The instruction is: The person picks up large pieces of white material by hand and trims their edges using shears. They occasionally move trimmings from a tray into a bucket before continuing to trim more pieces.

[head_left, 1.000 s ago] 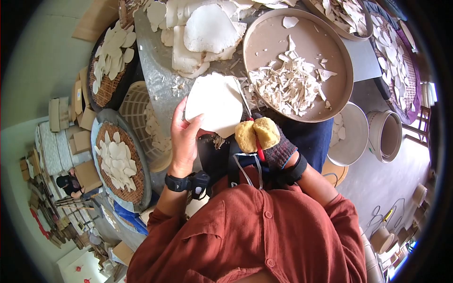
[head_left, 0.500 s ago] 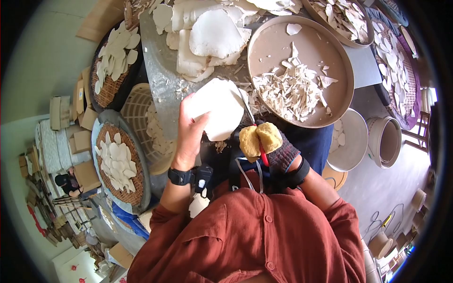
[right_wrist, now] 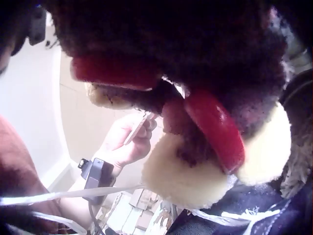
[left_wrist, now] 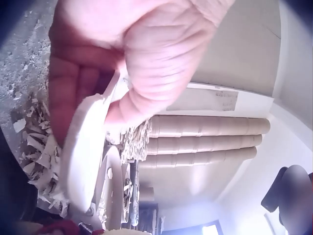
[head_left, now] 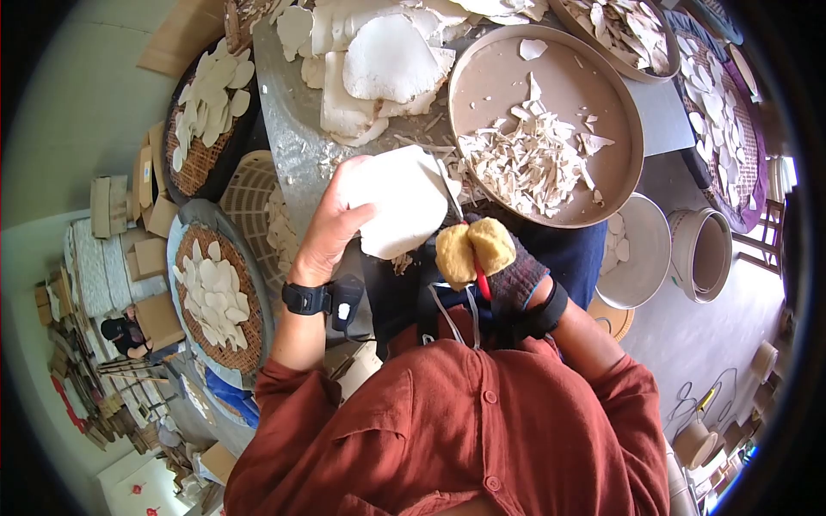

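Note:
A pale flat piece (head_left: 403, 202) with a cut outline is pinched at its left edge by my left hand (head_left: 331, 225). In the left wrist view the thumb and fingers of the left hand (left_wrist: 127, 54) grip the piece (left_wrist: 83, 152), seen nearly edge-on. My right hand (head_left: 514, 279), in a dark knit glove, holds a red-handled cutting tool (head_left: 483, 282) with yellow spongy padding (head_left: 490, 245); its metal blade lies along the piece's right edge. The red handles (right_wrist: 215, 129) and padding (right_wrist: 186, 171) show close up beneath the glove (right_wrist: 171, 34) in the right wrist view.
A round tray (head_left: 635, 163) of pale scraps stands right of the piece, on the metal table (head_left: 288, 129) with stacked pale sheets (head_left: 391, 60). Woven trays (head_left: 185, 258) and a plastic basket (head_left: 245, 185) are at left; a white bucket (head_left: 658, 258) stands at right.
The left hand has shifted left and turned, and the pale piece has tilted with it, its outline changing. The gloved hand and tool have moved slightly right and stay by the piece's right edge.

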`<move>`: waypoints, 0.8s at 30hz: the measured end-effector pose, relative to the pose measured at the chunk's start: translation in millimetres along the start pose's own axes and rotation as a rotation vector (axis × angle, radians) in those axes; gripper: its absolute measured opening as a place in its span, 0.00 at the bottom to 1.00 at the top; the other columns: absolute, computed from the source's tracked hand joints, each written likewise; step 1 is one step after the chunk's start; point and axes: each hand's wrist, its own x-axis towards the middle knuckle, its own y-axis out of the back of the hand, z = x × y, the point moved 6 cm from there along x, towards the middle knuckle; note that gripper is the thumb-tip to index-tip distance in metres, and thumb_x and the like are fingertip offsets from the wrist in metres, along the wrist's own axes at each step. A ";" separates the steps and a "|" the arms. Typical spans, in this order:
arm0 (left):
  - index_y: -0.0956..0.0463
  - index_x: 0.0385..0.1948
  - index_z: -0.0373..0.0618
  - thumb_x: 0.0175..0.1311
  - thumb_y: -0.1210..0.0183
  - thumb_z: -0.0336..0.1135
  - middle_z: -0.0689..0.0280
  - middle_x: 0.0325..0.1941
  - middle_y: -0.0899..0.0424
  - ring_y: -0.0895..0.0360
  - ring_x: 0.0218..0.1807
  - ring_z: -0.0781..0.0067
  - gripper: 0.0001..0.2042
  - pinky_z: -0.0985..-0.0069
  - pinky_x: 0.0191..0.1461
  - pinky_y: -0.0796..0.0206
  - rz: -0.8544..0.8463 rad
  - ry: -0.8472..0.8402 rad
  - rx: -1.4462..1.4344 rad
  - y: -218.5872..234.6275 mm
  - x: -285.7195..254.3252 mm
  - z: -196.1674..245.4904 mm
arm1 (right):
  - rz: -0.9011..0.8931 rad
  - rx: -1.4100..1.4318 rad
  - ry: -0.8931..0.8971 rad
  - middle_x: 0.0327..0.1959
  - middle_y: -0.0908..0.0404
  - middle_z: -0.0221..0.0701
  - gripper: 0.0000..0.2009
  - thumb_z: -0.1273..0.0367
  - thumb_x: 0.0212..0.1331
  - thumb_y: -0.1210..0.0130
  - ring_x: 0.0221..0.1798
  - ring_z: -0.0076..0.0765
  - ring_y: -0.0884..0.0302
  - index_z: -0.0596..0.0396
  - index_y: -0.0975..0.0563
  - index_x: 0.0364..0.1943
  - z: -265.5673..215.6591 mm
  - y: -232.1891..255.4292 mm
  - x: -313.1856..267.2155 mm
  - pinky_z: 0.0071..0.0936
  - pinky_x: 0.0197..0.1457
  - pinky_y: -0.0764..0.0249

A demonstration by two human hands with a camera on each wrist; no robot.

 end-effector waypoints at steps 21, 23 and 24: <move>0.42 0.59 0.43 0.49 0.41 0.29 0.65 0.55 0.32 0.35 0.58 0.75 0.31 0.76 0.62 0.43 -0.208 -0.009 0.076 -2.9 0.5 7.7 | -0.398 0.839 -0.018 0.46 0.22 0.43 0.14 0.69 0.64 0.56 0.50 0.41 0.24 0.67 0.28 0.45 -2.8 -10.4 -0.3 0.35 0.55 0.28; 0.41 0.59 0.43 0.49 0.41 0.28 0.65 0.54 0.31 0.35 0.57 0.75 0.30 0.76 0.62 0.43 -0.234 -0.021 0.111 3.0 -1.0 13.3 | -0.295 0.873 -0.067 0.46 0.23 0.44 0.15 0.68 0.64 0.55 0.50 0.41 0.24 0.67 0.29 0.47 -10.8 -14.8 -7.9 0.37 0.56 0.27; 0.41 0.58 0.43 0.49 0.41 0.28 0.65 0.53 0.31 0.35 0.57 0.75 0.30 0.76 0.61 0.43 -0.241 0.003 0.091 3.8 -1.7 14.4 | -0.280 0.856 -0.127 0.46 0.22 0.43 0.14 0.68 0.64 0.55 0.50 0.41 0.23 0.67 0.29 0.47 -10.7 -17.8 -7.8 0.36 0.55 0.27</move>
